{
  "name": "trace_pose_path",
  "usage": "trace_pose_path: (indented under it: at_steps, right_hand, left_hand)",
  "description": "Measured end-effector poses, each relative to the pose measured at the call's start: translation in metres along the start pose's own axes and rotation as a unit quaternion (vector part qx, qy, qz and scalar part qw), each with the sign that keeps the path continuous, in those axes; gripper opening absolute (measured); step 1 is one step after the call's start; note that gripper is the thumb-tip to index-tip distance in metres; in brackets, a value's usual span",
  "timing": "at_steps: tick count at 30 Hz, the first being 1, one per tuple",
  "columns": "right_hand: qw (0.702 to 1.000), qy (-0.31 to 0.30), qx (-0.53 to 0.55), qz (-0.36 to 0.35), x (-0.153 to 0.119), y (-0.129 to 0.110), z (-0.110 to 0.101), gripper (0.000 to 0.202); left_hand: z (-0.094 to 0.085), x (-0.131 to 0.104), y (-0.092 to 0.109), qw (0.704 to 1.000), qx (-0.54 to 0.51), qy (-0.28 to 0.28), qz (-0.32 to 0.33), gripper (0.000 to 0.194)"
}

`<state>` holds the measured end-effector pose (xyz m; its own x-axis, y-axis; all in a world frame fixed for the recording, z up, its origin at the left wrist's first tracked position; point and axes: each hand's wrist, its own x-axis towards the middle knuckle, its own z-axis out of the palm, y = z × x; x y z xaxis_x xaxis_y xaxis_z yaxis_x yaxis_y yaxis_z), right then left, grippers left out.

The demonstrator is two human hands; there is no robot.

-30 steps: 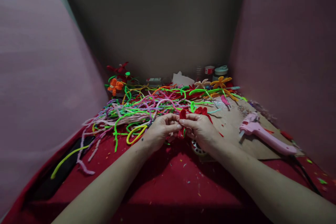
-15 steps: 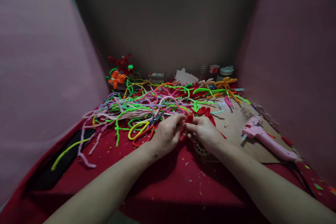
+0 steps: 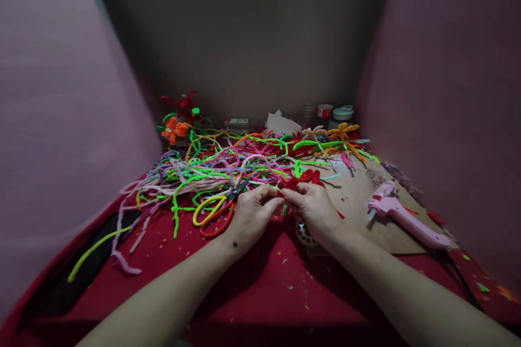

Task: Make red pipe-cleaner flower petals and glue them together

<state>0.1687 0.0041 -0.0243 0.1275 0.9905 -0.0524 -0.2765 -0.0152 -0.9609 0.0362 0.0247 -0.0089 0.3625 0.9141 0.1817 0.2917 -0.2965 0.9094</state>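
Over the red cloth, my left hand (image 3: 254, 214) and my right hand (image 3: 312, 207) meet fingertip to fingertip. Both pinch a small red fuzzy pipe cleaner (image 3: 280, 193), mostly hidden by the fingers. Red pipe-cleaner loops (image 3: 310, 175) show just beyond my right hand; whether they join the held piece I cannot tell. Scissors (image 3: 215, 217) with yellow and red handles lie left of my left hand, blades pointing away. Beneath my right hand is a round, perforated spool-like item (image 3: 304, 234), partly covered.
A tangled heap of colourful pipe cleaners (image 3: 220, 165) spreads at the back left. On the cardboard (image 3: 350, 222) to the right lies a pink glue gun (image 3: 407, 217) with its cord. Finished flowers (image 3: 175, 130), a cup (image 3: 324, 111) and a lidded jar (image 3: 342, 114) stand behind.
My left hand has turned, its thumb now extended toward my right fingertips. The whole view has shifted slightly, with objects lying a little further left and lower.
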Motion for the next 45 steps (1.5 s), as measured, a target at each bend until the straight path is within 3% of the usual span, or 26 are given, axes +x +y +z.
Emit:
trace_pose_path:
  at_steps: [3, 5, 8, 9, 10, 12, 14, 15, 17, 19, 22, 24, 25, 26, 27, 30, 31, 32, 33, 34, 36, 38, 39, 41, 42, 45]
  right_hand:
    - [1.000, 0.001, 0.005, 0.004, 0.000, 0.002, 0.000, 0.022]
    - [0.999, 0.003, 0.037, 0.039, -0.001, 0.001, 0.002, 0.023]
    - [0.990, 0.014, 0.100, 0.098, -0.001, -0.004, 0.005, 0.032]
    - [0.987, 0.017, 0.113, 0.109, -0.002, -0.006, 0.005, 0.035]
    - [0.987, 0.016, 0.119, 0.110, -0.002, -0.008, 0.006, 0.036]
    - [0.989, 0.007, 0.117, 0.087, -0.003, -0.011, 0.006, 0.032]
    - [0.993, -0.010, 0.105, 0.044, -0.005, -0.013, 0.006, 0.025]
    - [0.996, -0.017, 0.091, 0.018, -0.006, -0.013, 0.005, 0.022]
    - [0.998, -0.022, 0.047, -0.037, -0.008, -0.012, 0.005, 0.017]
    - [0.996, -0.018, -0.009, -0.090, -0.009, -0.010, 0.005, 0.016]
    - [0.986, -0.001, -0.091, -0.141, -0.010, -0.008, 0.004, 0.015]
    - [0.980, 0.024, -0.131, -0.151, -0.009, -0.007, 0.005, 0.015]
    - [0.978, 0.039, -0.141, -0.151, -0.008, -0.006, 0.005, 0.016]
    - [0.978, 0.052, -0.142, -0.146, -0.007, -0.005, 0.006, 0.017]
    - [0.980, 0.061, -0.132, -0.138, -0.006, -0.004, 0.007, 0.019]
    - [0.990, 0.069, -0.055, -0.109, -0.003, -0.001, 0.010, 0.023]
    - [0.993, 0.065, -0.025, -0.098, -0.003, 0.000, 0.011, 0.023]
    - [0.994, 0.059, 0.001, -0.088, -0.002, 0.000, 0.011, 0.023]
    - [0.995, 0.050, 0.021, -0.078, -0.002, 0.000, 0.011, 0.023]
    - [0.996, 0.041, 0.033, -0.070, -0.001, 0.001, 0.010, 0.023]
    - [0.997, 0.028, 0.040, -0.065, 0.001, 0.001, 0.008, 0.023]
    - [0.997, 0.017, 0.028, -0.076, 0.002, 0.000, 0.005, 0.023]
    - [0.996, 0.010, 0.018, -0.084, 0.002, 0.000, 0.004, 0.022]
    - [0.995, -0.003, -0.008, -0.102, 0.000, 0.000, 0.004, 0.019]
    - [0.994, -0.006, -0.021, -0.111, -0.001, -0.001, 0.005, 0.018]
    - [0.991, -0.013, -0.048, -0.127, -0.005, -0.001, 0.007, 0.014]
  left_hand:
    - [0.001, -0.004, -0.007, 0.982, 0.132, 0.031, 0.128, 0.011]
    - [-0.001, -0.006, -0.011, 0.940, 0.250, 0.027, 0.232, 0.017]
    - [-0.003, -0.006, -0.010, 0.847, 0.392, -0.010, 0.359, 0.022]
    - [-0.004, -0.005, -0.009, 0.836, 0.397, -0.026, 0.378, 0.022]
    - [-0.005, -0.004, -0.007, 0.844, 0.376, -0.039, 0.380, 0.022]
    - [-0.007, 0.001, -0.001, 0.912, 0.257, -0.037, 0.316, 0.018]
    - [-0.010, 0.006, 0.004, 0.983, 0.074, -0.027, 0.165, 0.016]
    - [-0.012, 0.007, 0.006, 0.996, -0.015, -0.039, 0.077, 0.017]
    - [-0.015, 0.010, 0.009, 0.982, -0.135, -0.112, -0.065, 0.023]
    - [-0.017, 0.010, 0.011, 0.959, -0.167, -0.189, -0.127, 0.025]
    - [-0.015, 0.008, 0.011, 0.971, -0.102, -0.193, -0.101, 0.026]
    - [-0.011, 0.006, 0.009, 0.992, 0.023, -0.125, -0.004, 0.024]
    - [-0.008, 0.005, 0.007, 0.988, 0.115, -0.081, 0.067, 0.022]
    - [-0.006, 0.004, 0.005, 0.964, 0.218, -0.038, 0.146, 0.021]
    - [-0.005, 0.004, 0.003, 0.920, 0.320, -0.004, 0.224, 0.020]
    - [-0.003, 0.002, -0.002, 0.764, 0.522, 0.039, 0.376, 0.021]
    - [-0.003, 0.002, -0.003, 0.737, 0.547, 0.043, 0.394, 0.021]
    - [-0.003, 0.002, -0.003, 0.731, 0.555, 0.048, 0.394, 0.021]
    - [-0.004, 0.003, -0.003, 0.746, 0.545, 0.052, 0.379, 0.020]
    - [-0.004, 0.003, -0.003, 0.779, 0.515, 0.054, 0.354, 0.019]
    - [-0.003, 0.005, 0.001, 0.876, 0.394, 0.024, 0.276, 0.018]
    - [-0.003, 0.008, 0.006, 0.959, 0.217, -0.069, 0.168, 0.022]
    - [-0.004, 0.009, 0.009, 0.979, 0.131, -0.119, 0.104, 0.022]
    - [-0.005, 0.011, 0.013, 0.984, 0.007, -0.175, -0.023, 0.022]
    - [-0.007, 0.012, 0.014, 0.981, -0.034, -0.177, -0.072, 0.021]
    - [-0.012, 0.012, 0.012, 0.967, -0.121, -0.172, -0.145, 0.020]
